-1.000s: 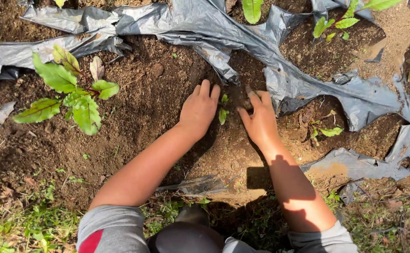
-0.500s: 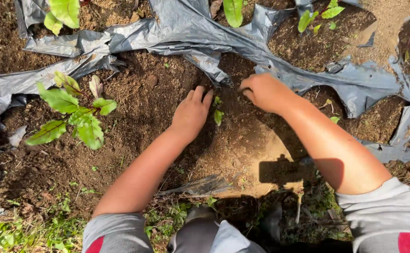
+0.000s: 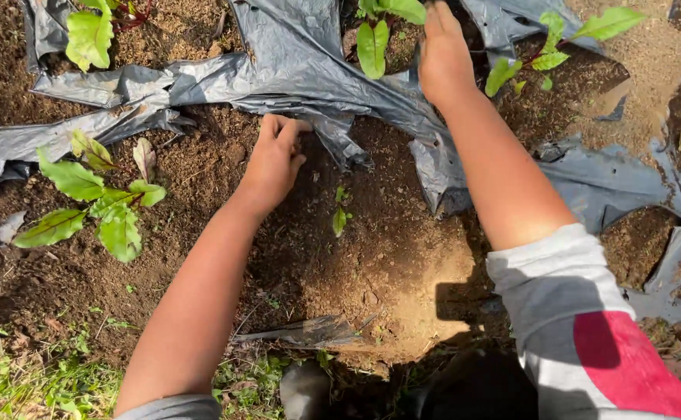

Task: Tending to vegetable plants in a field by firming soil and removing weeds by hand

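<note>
A tiny green seedling [image 3: 340, 215] stands in bare brown soil [image 3: 371, 264] between my arms. My left hand [image 3: 274, 159] rests just up and left of it, fingers curled against the edge of a torn grey plastic sheet [image 3: 309, 74]. My right hand [image 3: 443, 53] reaches far up over the sheet, flat on the plastic beside a green leaf [image 3: 372, 47]; its fingertips run out of view at the top. Whether either hand pinches the plastic is hard to tell.
A larger leafy plant [image 3: 96, 204] grows at the left. More leafy plants stand at the top left [image 3: 89, 35] and top right [image 3: 546, 50]. Grey plastic [image 3: 659, 194] with soil-filled holes covers the right side. Grass [image 3: 37, 381] lines the bottom edge.
Both hands left the soil around the seedling. My right hand moved far up onto the plastic sheet; my left hand shifted up and left to the sheet's edge. The view tilted upward.
</note>
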